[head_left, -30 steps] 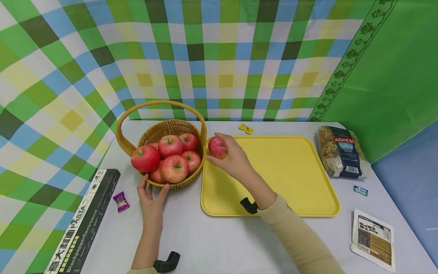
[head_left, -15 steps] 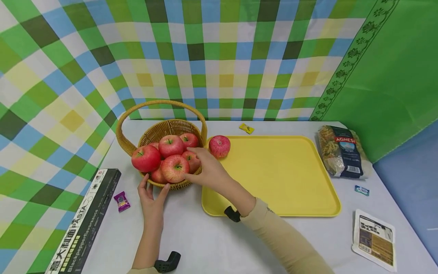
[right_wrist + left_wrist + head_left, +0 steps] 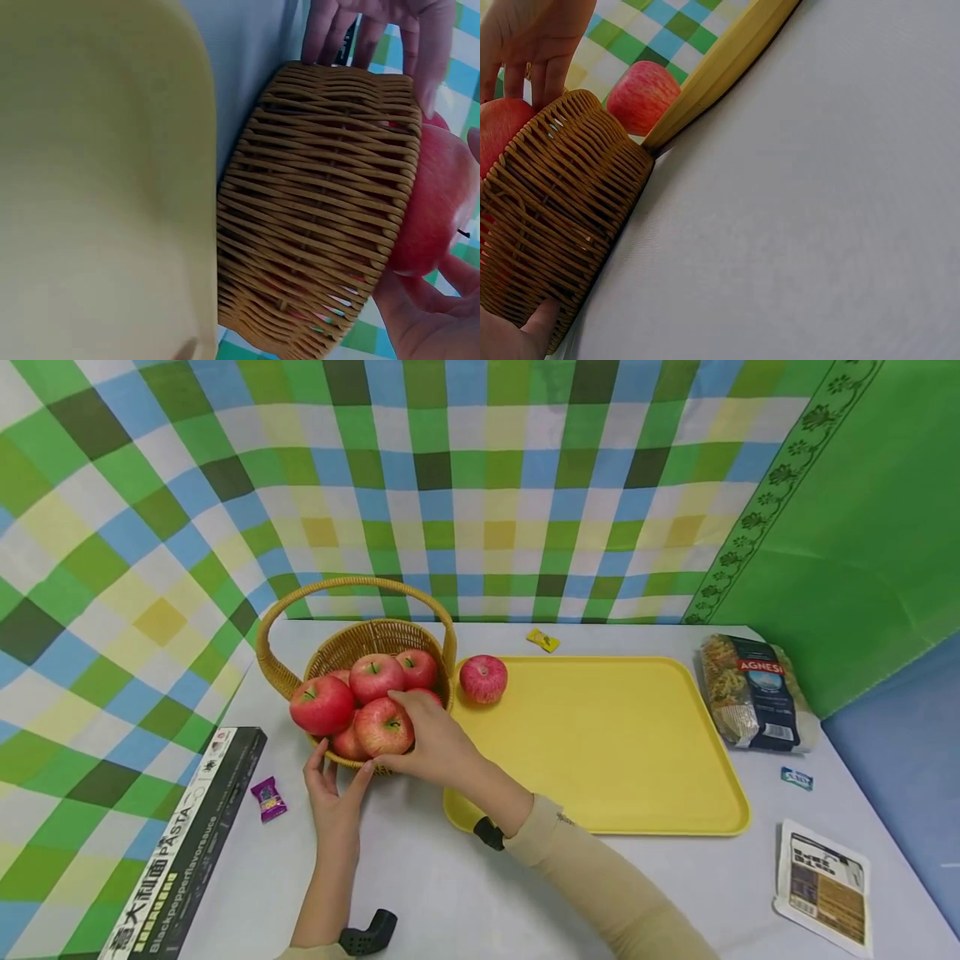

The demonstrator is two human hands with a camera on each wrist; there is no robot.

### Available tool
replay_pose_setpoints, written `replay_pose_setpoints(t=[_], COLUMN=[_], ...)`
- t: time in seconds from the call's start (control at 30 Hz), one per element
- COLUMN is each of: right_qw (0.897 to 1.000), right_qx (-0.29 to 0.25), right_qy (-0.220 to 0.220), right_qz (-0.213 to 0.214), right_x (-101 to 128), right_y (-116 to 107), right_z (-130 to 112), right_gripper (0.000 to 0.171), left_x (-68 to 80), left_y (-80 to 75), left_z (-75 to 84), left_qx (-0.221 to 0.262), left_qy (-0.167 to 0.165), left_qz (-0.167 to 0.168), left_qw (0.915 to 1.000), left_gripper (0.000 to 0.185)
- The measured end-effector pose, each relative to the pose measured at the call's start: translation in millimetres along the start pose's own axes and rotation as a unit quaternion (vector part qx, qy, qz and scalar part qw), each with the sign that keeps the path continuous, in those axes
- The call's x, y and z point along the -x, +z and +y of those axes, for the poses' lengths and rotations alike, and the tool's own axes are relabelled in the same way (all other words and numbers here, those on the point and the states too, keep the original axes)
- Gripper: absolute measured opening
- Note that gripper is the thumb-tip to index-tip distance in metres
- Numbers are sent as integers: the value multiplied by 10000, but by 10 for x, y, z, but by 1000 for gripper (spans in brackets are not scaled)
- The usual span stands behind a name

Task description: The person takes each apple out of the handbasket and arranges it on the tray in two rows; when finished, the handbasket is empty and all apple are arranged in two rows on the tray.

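Observation:
A wicker basket (image 3: 352, 647) with a hoop handle holds several red apples. My right hand (image 3: 411, 737) reaches in from the right and curls round the front apple (image 3: 381, 724); in the right wrist view that apple (image 3: 437, 196) bulges over the basket's rim (image 3: 330, 202) between fingers and palm. The left hand (image 3: 339, 774) rests with straight fingers against the basket's near wall, its thumb on the weave (image 3: 562, 225). Another red apple (image 3: 483, 677) sits alone on the far-left corner of the yellow tray (image 3: 622, 752).
A black pasta box (image 3: 180, 852) and a purple candy (image 3: 266, 799) lie left of the hands. A yellow candy (image 3: 542, 640) sits behind the tray. To the right lie a pasta bag (image 3: 750, 693), a small blue wrapper (image 3: 796, 777) and a white packet (image 3: 821, 885).
My right hand let go of the apple on the tray's corner, moved left to the basket and closed round the front apple. The left hand stayed on the basket.

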State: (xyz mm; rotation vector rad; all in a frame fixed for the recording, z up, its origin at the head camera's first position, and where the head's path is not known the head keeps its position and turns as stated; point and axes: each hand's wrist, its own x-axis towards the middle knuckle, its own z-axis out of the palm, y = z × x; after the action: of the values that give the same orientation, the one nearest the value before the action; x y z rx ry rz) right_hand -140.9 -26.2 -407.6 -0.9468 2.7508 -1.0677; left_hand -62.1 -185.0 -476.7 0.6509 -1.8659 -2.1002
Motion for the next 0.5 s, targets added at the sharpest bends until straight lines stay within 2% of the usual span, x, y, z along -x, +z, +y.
replay_pose_setpoints(t=[0.3, 0.5], right_qw=[9999, 9997], right_qx=[17, -170], right_qy=[95, 40], right_qz=[74, 195], right_x=[-22, -26], right_y=[83, 82], right_z=[39, 51], right_gripper=[86, 83], left_x=[-1, 2], left_y=[5, 4], left_z=[-8, 1], left_qx=[-4, 50], left_qy=[100, 71], left_qz=[46, 49], left_qw=[9999, 10000], left_gripper=[76, 77])
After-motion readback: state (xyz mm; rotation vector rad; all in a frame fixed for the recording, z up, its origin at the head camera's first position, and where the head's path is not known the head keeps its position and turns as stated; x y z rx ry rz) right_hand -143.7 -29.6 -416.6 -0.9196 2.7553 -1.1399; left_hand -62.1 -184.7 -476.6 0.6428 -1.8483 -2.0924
